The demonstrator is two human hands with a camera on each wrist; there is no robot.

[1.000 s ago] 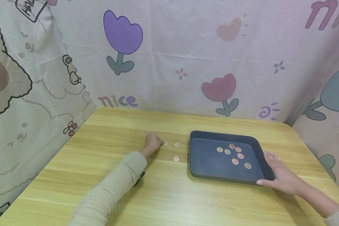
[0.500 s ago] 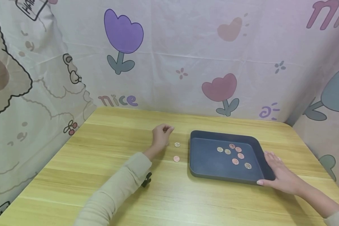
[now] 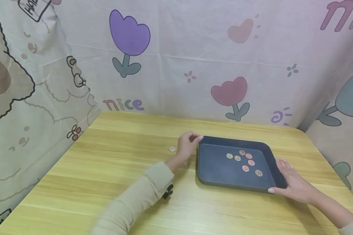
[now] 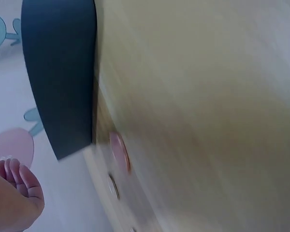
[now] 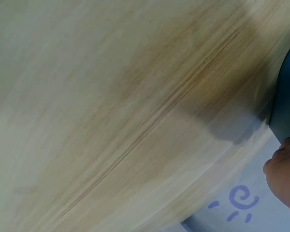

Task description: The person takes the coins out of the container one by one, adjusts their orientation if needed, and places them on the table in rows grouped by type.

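Coins (image 3: 248,156) in a dark tray (image 3: 214,171), more on the desk (image 3: 76,182)

The tray lies flat on the right half of the desk, its 7 coins loose and flat on its floor: 4 copper-coloured and 3 paler. They sit toward the right side, some nearly touching, with no stacking to be seen; the raised walls would serve to keep them from sliding off.

The right hand (image 3: 294,184) spreads wide around the near right corner, thumb at the near wall and fingers along the right wall. That looks like a steadying hold, likely meant to stop the tray shifting, and it leaves the inside uncovered.

The left hand (image 3: 186,145) is narrow, thumb and fingertips drawn together at the tray's far left corner. It is the shape suited to something as thin as a coin, but whether it holds 1, or touches the rim, I cannot tell. The left wrist view shows it raised against the printed cloth (image 3: 170,42).

On the desk, left of the tray, a pale coin (image 3: 172,149) lies flat beside the left hand. The wrist view adds a copper-coloured coin (image 4: 120,152), mostly masked by the arm from above. Lying apart and near the tray, these should be easy to pinch singly, with a short reach between.
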